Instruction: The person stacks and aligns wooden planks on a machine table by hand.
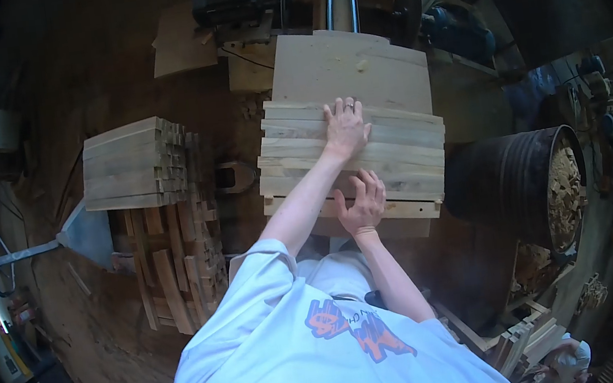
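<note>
Several pale wooden boards [400, 145] lie side by side across a flat panel [349, 67] in the middle of the view. My left hand [346, 129] rests on the upper boards, fingers spread and pointing away from me, with a ring on one finger. Nearer my body, my right hand [363, 201] touches the boards by the front edge, its fingers apart and slightly bent. The nearest board [408, 209] has a small dark hole near its right end.
Stacked boards [124, 168] stand at the left above more timber [166, 266]. To the right lies a dark barrel [508, 182] holding wood chips [565, 194]. Motors [230, 3] [459, 29] flank the panel's far end. A person [572, 358] is at the lower right.
</note>
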The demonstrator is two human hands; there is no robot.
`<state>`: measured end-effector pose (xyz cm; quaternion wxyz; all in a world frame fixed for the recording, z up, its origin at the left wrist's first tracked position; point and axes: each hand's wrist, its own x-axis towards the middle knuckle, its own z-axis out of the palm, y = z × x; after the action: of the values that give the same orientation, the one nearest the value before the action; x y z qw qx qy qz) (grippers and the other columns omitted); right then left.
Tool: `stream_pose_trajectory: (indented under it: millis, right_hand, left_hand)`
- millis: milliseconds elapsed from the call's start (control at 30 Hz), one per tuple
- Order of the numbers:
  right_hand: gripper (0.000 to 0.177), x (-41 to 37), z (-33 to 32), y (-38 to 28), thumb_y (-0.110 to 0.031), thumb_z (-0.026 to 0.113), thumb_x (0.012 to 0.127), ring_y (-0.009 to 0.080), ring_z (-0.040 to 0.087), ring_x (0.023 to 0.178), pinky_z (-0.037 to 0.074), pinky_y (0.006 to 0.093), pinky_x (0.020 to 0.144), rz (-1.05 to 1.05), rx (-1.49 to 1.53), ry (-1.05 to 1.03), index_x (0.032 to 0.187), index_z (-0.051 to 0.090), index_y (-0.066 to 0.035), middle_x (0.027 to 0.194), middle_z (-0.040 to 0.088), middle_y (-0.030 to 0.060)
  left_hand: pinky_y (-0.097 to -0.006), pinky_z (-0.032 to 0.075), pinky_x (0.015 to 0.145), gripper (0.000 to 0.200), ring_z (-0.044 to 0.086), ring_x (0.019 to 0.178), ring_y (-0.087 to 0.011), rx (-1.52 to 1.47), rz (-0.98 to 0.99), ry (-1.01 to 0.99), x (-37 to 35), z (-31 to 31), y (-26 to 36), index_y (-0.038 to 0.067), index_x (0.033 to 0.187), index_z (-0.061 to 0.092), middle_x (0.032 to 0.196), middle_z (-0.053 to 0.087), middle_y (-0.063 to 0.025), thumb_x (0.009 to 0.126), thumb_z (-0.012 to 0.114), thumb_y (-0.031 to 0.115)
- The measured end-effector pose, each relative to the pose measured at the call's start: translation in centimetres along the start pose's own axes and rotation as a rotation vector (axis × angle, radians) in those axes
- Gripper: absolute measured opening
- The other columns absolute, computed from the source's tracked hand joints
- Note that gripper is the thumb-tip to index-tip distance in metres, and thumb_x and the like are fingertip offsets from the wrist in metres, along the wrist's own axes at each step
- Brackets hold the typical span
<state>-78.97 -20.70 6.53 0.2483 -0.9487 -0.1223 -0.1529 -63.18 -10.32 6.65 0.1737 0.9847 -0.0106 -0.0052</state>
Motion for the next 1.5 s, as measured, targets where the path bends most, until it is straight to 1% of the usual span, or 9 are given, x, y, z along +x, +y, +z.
stream_pose_trajectory:
  millis: [67,267,700,833,1067,1167,1267,1333,1500]
  right_hand:
    - [0.044,0.3,0.1,0.2,-0.040,0.070,0.080,0.0326,0.046,0.126,0.034,0.0486,0.108,-0.001,-0.026,-0.012,0.113,0.061,-0.011,0.128,0.055,0.0105]
    - [0.041,7.0,2.7,1.1,-0.040,0.069,0.082,0.0340,0.048,0.124,0.037,0.0488,0.106,-0.020,-0.018,0.039,0.109,0.063,-0.010,0.126,0.057,0.0108]
    - [0.040,32.9,12.8,5.4,-0.040,0.067,0.081,0.0343,0.051,0.121,0.035,0.0494,0.107,-0.061,-0.007,0.130,0.107,0.063,-0.010,0.122,0.058,0.0116]
    - [0.038,39.7,15.7,6.9,-0.039,0.066,0.080,0.0339,0.052,0.118,0.038,0.0483,0.104,-0.110,-0.048,0.161,0.103,0.064,-0.010,0.119,0.060,0.0118]
    - [0.036,45.0,17.9,7.7,-0.037,0.068,0.078,0.0314,0.053,0.118,0.039,0.0465,0.104,-0.130,-0.087,0.177,0.101,0.067,-0.009,0.118,0.061,0.0112]
    - [0.035,46.5,18.8,8.3,-0.035,0.068,0.077,0.0302,0.053,0.118,0.039,0.0465,0.104,-0.130,-0.085,0.185,0.101,0.067,-0.010,0.118,0.061,0.0100]
    - [0.035,48.5,19.5,8.6,-0.036,0.069,0.076,0.0293,0.053,0.118,0.039,0.0460,0.104,-0.129,-0.105,0.188,0.101,0.068,-0.011,0.118,0.061,0.0090]
    - [0.035,49.5,20.0,8.8,-0.037,0.069,0.076,0.0290,0.053,0.117,0.039,0.0456,0.104,-0.133,-0.115,0.200,0.101,0.068,-0.012,0.118,0.062,0.0088]
    - [0.038,52.6,21.3,9.4,-0.039,0.068,0.076,0.0277,0.051,0.119,0.038,0.0446,0.105,-0.097,-0.138,0.174,0.104,0.067,-0.014,0.121,0.060,0.0068]
  left_hand:
    - [-0.0652,0.028,0.104,0.065,0.037,0.131,-0.0332,-0.012,0.028,0.171,-0.2,1.4,-0.1,0.004,0.134,0.046,0.135,0.045,-0.0134,0.084,0.067,0.038]
    - [-0.0677,0.026,0.103,0.063,0.037,0.133,-0.0296,0.006,0.027,0.235,6.0,1.6,-1.7,0.005,0.136,0.045,0.138,0.045,-0.0106,0.086,0.063,0.038]
    - [-0.0683,0.028,0.100,0.047,0.042,0.128,-0.0260,0.062,-0.060,0.244,34.8,0.0,-6.9,0.009,0.128,0.050,0.132,0.049,-0.0088,0.090,0.055,0.037]
    - [-0.0669,0.029,0.102,0.046,0.044,0.128,-0.0257,0.108,-0.069,0.116,42.9,-1.6,-8.1,0.007,0.127,0.053,0.133,0.052,-0.0091,0.092,0.050,0.036]
    - [-0.0689,0.022,0.108,0.049,0.042,0.132,-0.0259,0.131,-0.059,0.171,49.0,-0.7,-9.7,0.005,0.133,0.050,0.139,0.049,-0.0093,0.095,0.045,0.035]
    - [-0.0694,0.018,0.109,0.051,0.042,0.129,-0.0314,0.084,-0.064,0.208,50.7,-0.6,-9.9,0.005,0.133,0.053,0.135,0.050,-0.0105,0.086,0.050,0.024]
    - [-0.0691,0.019,0.110,0.053,0.040,0.134,-0.0269,0.156,-0.074,0.149,52.6,-1.0,-10.3,0.004,0.137,0.048,0.141,0.047,-0.0102,0.096,0.043,0.036]
    - [-0.0692,0.017,0.110,0.054,0.042,0.130,-0.0323,0.081,-0.055,0.227,54.3,-0.3,-10.8,0.004,0.135,0.051,0.138,0.049,-0.0116,0.085,0.050,0.024]
    - [-0.0695,0.016,0.110,0.055,0.042,0.132,-0.0328,0.152,-0.080,0.199,58.5,-0.3,-11.4,0.005,0.137,0.050,0.139,0.049,-0.0119,0.084,0.049,0.023]
